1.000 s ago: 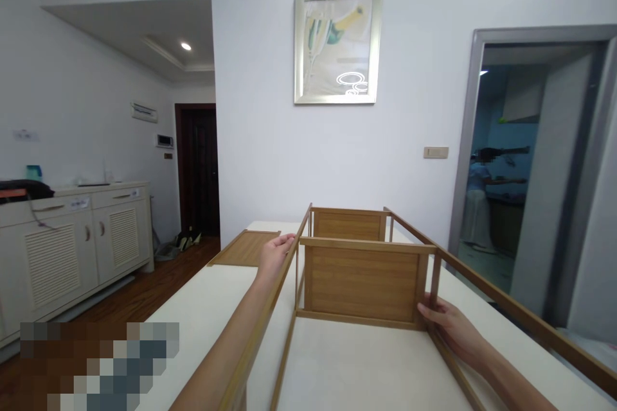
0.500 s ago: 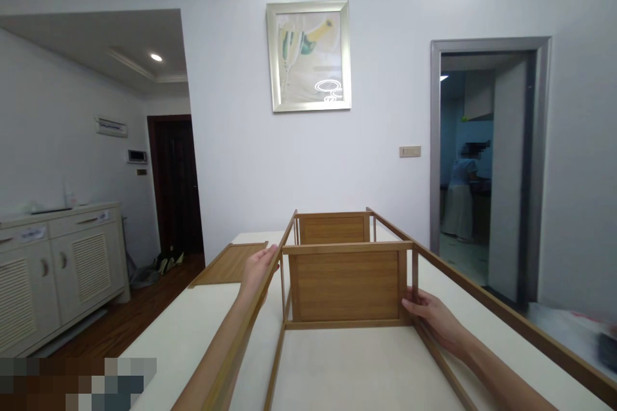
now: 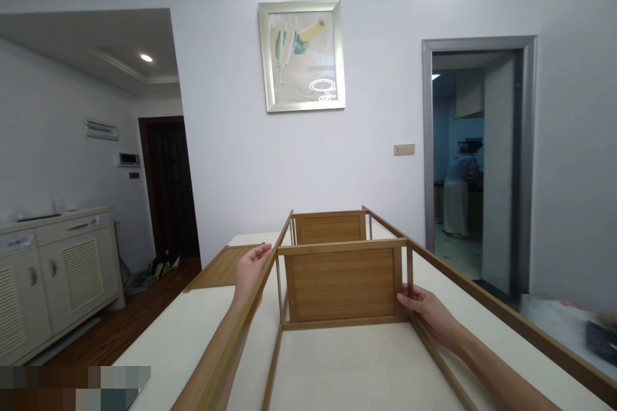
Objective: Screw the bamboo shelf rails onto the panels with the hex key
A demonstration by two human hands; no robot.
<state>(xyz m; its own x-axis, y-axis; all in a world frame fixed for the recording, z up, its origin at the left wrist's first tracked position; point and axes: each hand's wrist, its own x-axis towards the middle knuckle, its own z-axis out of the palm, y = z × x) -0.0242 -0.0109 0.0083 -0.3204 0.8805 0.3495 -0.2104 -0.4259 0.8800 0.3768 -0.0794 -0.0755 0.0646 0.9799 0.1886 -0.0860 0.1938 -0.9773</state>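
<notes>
A brown wooden shelf frame [image 3: 343, 244] lies along the white table [image 3: 351, 359], with two panels set crosswise between its long rails. Beside its left upper rail is my left hand [image 3: 250, 264], fingers stretched out and resting against the outside of the rail, not wrapped round it. My right hand [image 3: 427, 308] grips the frame at the nearer panel's lower right corner, thumb on the panel's edge and fingers partly hidden behind the post. The frame's near end runs out of view. A separate wooden panel [image 3: 219, 268] lies flat on the table to the left.
A white cabinet [image 3: 77, 270] stands at the left, with shoes [image 3: 166, 265] on the floor beyond it. A framed picture [image 3: 303, 56] hangs on the wall ahead. Through the doorway at right a person [image 3: 457, 192] stands in another room. A plastic bag [image 3: 554, 321] lies at far right.
My left fingers have come off the inside of the rail and now extend beside it. My right hand keeps its hold. The view has turned slightly right.
</notes>
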